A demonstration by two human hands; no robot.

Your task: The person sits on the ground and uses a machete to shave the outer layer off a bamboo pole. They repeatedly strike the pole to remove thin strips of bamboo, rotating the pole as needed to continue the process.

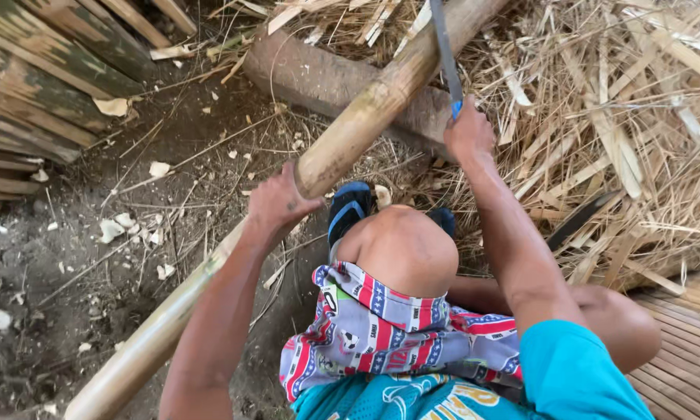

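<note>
A long bamboo pole (350, 136) runs diagonally from the lower left to the upper middle and rests across a thick log (319, 78). My left hand (276, 204) grips the pole near its middle. My right hand (468, 132) is closed on the blue handle of a hand saw (445, 54), whose grey blade rises beside the pole above the log. My bent knee (404, 245) and a foot in a blue sandal (348, 208) sit just under the pole.
Bare dirt with wood chips (108, 229) lies at the left. A heap of dry bamboo strips (622, 132) fills the right. Weathered bamboo slats (38, 85) stand at the upper left, a slatted platform (684, 350) at the lower right. A dark blade (579, 218) lies in the strips.
</note>
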